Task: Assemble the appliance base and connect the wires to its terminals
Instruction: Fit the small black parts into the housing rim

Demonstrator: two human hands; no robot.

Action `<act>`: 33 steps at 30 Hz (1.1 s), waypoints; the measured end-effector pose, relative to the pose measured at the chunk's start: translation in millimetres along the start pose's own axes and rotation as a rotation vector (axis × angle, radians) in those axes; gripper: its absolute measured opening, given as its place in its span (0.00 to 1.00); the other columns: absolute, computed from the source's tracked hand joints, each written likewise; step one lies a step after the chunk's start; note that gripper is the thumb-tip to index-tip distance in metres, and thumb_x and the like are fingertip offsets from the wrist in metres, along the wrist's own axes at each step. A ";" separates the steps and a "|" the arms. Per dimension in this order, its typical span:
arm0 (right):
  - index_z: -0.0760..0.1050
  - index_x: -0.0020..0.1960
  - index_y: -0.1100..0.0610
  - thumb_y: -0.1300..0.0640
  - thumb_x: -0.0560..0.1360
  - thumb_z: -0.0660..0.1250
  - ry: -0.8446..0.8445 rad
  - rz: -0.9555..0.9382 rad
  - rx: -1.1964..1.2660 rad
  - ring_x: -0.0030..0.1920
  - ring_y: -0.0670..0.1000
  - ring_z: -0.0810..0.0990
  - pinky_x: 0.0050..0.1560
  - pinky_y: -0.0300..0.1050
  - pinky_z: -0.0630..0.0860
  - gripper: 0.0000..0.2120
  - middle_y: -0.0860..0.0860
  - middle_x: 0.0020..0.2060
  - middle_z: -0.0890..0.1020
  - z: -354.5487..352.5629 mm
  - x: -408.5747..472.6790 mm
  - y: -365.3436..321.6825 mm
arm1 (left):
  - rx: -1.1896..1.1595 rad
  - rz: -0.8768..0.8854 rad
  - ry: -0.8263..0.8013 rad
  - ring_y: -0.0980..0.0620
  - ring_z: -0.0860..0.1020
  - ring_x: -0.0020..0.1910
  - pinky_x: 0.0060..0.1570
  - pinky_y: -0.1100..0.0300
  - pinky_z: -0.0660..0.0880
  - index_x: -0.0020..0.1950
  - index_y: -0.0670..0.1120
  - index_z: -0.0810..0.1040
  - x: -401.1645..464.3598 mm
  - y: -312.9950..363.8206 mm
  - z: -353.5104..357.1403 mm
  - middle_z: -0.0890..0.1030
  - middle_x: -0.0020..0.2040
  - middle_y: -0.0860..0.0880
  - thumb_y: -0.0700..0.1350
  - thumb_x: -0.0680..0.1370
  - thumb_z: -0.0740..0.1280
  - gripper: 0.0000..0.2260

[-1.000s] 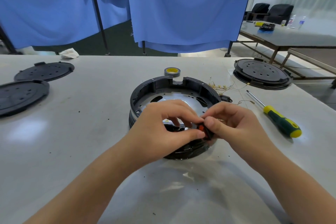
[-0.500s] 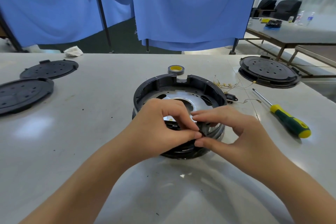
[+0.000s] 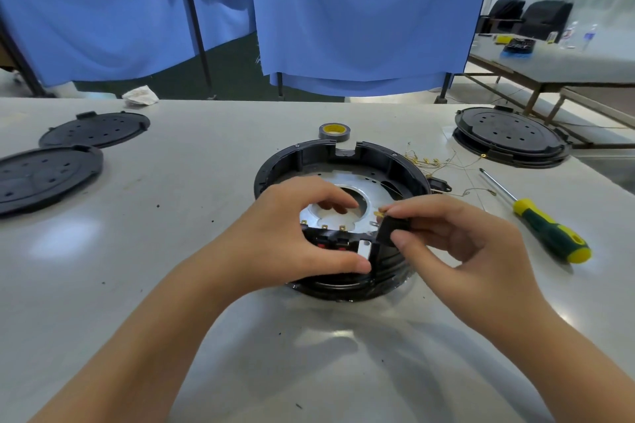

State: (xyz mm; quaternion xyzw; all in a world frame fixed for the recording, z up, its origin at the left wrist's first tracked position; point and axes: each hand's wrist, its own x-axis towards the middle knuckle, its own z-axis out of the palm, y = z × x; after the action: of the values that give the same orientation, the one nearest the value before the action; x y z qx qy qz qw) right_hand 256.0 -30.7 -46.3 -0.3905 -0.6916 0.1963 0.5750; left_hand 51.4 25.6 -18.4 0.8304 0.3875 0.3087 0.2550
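Head view, the only one: the round black appliance base [image 3: 343,161] sits at the middle of the grey table [image 3: 171,285], its open side up so the silver plate [image 3: 347,182] inside and the terminals can be reached. At the base's 6 o'clock wall a black terminal block [image 3: 330,240] with red buttons is seated, brass tabs standing along its top edge. The left hand [image 3: 292,237] grips that near wall, thumb on the outside and fingers curled over the rim into the interior, probably to steady the base and hold the block in its slot. The right hand [image 3: 457,244] pinches a small black part [image 3: 390,228] between thumb and forefinger, holding it just beside the block at the base's 5 o'clock, tilted, with a brass tab showing at its top. It seems to be offered up to the gap next to the block; whether it is already seated cannot be told.

Loose thin wires [image 3: 429,161] with brass ends lie at the base's 2 o'clock, near the rim, likely kept within reach for the terminals. A screwdriver [image 3: 536,216] with a green and yellow handle lies at 3 o'clock, well apart from the hand. A roll of tape [image 3: 334,131] sits at 12 o'clock, just behind the base. Black covers [image 3: 48,175] lie far at 9 o'clock, and a stacked black unit [image 3: 508,134] at 1 o'clock.
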 end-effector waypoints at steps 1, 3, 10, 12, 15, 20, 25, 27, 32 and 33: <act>0.81 0.50 0.50 0.66 0.70 0.70 0.003 0.021 0.023 0.49 0.47 0.84 0.51 0.37 0.79 0.14 0.44 0.46 0.85 0.1 0.3 -0.1 | 0.070 -0.006 -0.040 0.65 0.74 0.56 0.55 0.72 0.68 0.55 0.60 0.79 0.3 -2.5 0.5 0.79 0.50 0.63 0.56 0.61 0.81 0.24; 0.81 0.50 0.53 0.66 0.70 0.70 -0.009 0.050 0.050 0.48 0.47 0.84 0.51 0.37 0.79 0.13 0.45 0.46 0.85 -0.7 1.4 -0.2 | 0.242 0.011 -0.075 0.65 0.71 0.58 0.64 0.63 0.65 0.60 0.60 0.77 1.6 -7.0 2.8 0.77 0.54 0.63 0.60 0.62 0.79 0.27; 0.81 0.50 0.48 0.65 0.68 0.74 -0.107 0.062 0.042 0.46 0.47 0.84 0.50 0.36 0.78 0.16 0.45 0.44 0.85 -5.0 2.4 -1.1 | 0.286 0.041 -0.030 0.70 0.70 0.51 0.67 0.61 0.59 0.57 0.59 0.78 2.5 -12.5 6.0 0.78 0.49 0.63 0.67 0.61 0.73 0.27; 0.82 0.46 0.49 0.61 0.66 0.77 -0.136 0.014 -0.033 0.41 0.47 0.83 0.45 0.35 0.78 0.12 0.44 0.41 0.83 -3.5 1.7 -1.0 | 0.271 0.025 -0.040 0.66 0.74 0.48 0.59 0.65 0.64 0.53 0.58 0.81 3.1 -12.2 6.3 0.80 0.43 0.61 0.66 0.61 0.74 0.24; 0.82 0.40 0.53 0.56 0.65 0.78 -0.179 -0.034 -0.120 0.37 0.48 0.82 0.40 0.37 0.78 0.07 0.45 0.38 0.79 0.3 0.1 -0.6 | 0.274 0.000 -0.061 0.57 0.78 0.40 0.44 0.62 0.71 0.47 0.55 0.83 4.3 -11.8 5.7 0.81 0.37 0.56 0.66 0.61 0.73 0.21; 0.81 0.37 0.54 0.54 0.66 0.76 -0.155 -0.059 -0.154 0.36 0.48 0.81 0.38 0.42 0.78 0.05 0.44 0.35 0.79 5.8 -0.7 0.0 | 0.253 -0.019 -0.074 0.56 0.78 0.39 0.43 0.60 0.73 0.45 0.54 0.83 4.1 -10.1 6.1 0.81 0.37 0.56 0.64 0.62 0.71 0.19; 0.82 0.37 0.57 0.57 0.67 0.75 -0.157 -0.105 -0.214 0.37 0.47 0.80 0.37 0.42 0.77 0.04 0.45 0.36 0.80 8.3 -1.7 0.4 | 0.238 -0.029 -0.085 0.55 0.79 0.39 0.42 0.59 0.74 0.46 0.54 0.83 3.4 -9.7 5.4 0.81 0.37 0.55 0.63 0.62 0.71 0.19; 0.82 0.38 0.57 0.59 0.68 0.75 -0.156 -0.110 -0.206 0.37 0.47 0.80 0.38 0.40 0.77 0.03 0.45 0.36 0.80 8.7 -1.8 0.3 | 0.237 -0.028 -0.087 0.56 0.78 0.39 0.42 0.60 0.73 0.47 0.54 0.83 3.5 -9.8 5.1 0.81 0.37 0.56 0.63 0.62 0.75 0.19; 0.81 0.39 0.55 0.59 0.68 0.75 -0.156 -0.089 -0.172 0.38 0.46 0.81 0.40 0.38 0.78 0.03 0.43 0.36 0.81 8.9 -1.6 0.8 | 0.212 -0.040 -0.107 0.58 0.78 0.41 0.42 0.61 0.74 0.48 0.55 0.83 3.1 -10.0 3.6 0.81 0.38 0.57 0.62 0.62 0.76 0.19; 0.81 0.40 0.54 0.59 0.68 0.75 -0.148 -0.083 -0.173 0.38 0.46 0.81 0.40 0.38 0.78 0.04 0.43 0.36 0.81 8.9 -1.9 1.0 | 0.206 -0.042 -0.112 0.58 0.78 0.41 0.42 0.60 0.74 0.48 0.55 0.83 2.9 -9.8 3.2 0.81 0.38 0.56 0.63 0.61 0.75 0.20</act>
State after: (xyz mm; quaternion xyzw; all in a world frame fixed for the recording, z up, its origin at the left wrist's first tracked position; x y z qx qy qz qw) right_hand 247.9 -30.0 -50.5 -0.3942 -0.7620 0.1403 0.4941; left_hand 50.4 32.9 -26.1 0.8598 0.4197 0.2149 0.1959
